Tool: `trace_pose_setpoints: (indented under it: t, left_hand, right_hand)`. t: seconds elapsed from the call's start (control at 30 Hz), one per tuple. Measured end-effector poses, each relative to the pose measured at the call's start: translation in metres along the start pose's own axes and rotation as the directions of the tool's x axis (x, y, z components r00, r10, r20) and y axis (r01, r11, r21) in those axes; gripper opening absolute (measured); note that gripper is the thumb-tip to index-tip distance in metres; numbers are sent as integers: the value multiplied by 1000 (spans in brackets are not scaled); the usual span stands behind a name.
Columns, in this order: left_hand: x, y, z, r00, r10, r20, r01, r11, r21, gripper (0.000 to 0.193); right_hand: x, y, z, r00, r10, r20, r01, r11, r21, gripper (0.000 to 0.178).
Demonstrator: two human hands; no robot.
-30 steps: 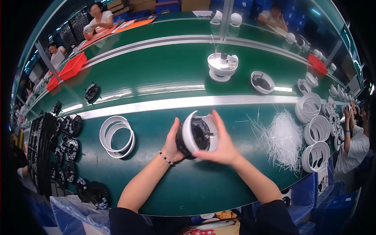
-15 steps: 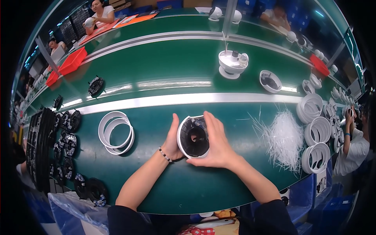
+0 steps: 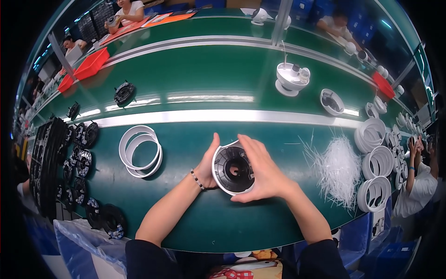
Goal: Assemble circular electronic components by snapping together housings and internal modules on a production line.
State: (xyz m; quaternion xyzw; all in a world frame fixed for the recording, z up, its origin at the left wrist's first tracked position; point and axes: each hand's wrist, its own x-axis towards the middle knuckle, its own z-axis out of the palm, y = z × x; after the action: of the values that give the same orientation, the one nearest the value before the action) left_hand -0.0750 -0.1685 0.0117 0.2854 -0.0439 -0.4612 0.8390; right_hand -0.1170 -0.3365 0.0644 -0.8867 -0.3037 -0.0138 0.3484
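Observation:
Between my two hands is a round white plastic housing [image 3: 218,182] with a black ring-shaped insert [image 3: 231,168] seated inside it. My left hand [image 3: 207,162], with a beaded bracelet at the wrist, cups the housing's left side, thumb up. Around its right edge curls my right hand [image 3: 265,169], fingers over the top and thumb along the lower rim. Through the insert's central hole a bit of skin shows. Part of the right rim is hidden under my fingers. On the bench to the left lie overlapping white rings [image 3: 141,151].
A heap of thin clear strips [image 3: 338,169] lies to the right, beside stacked white rings [image 3: 374,194]. Black round parts [image 3: 83,162] crowd the left end. Beyond the metal rail [image 3: 186,116], a white assembly [image 3: 292,80] and a white bowl-shaped shell [image 3: 331,102] stand on green belt. Other people work around.
The view has shifted slightly. My hands have turned the housing a little, so the black insert faces me more squarely. Both hands keep their hold.

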Motion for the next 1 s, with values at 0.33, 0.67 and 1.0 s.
trace_pose_setpoints:
  t: [0.33,0.67,1.0]
  left_hand:
    - [-4,-19,4,989,142,-41,-146,979,-144,54]
    - [-10,-20,-4,963,246,109,-226,960,-163,49]
    - [-28,25,-17,841,537,-63,-150,345,927,37]
  right_hand:
    - [-13,3,26,976,-26,-217,6,996,-95,116]
    - [-8,-3,50,880,-83,-468,6,986,-164,115]
    - [2,32,50,711,569,-414,-215,736,643,39]
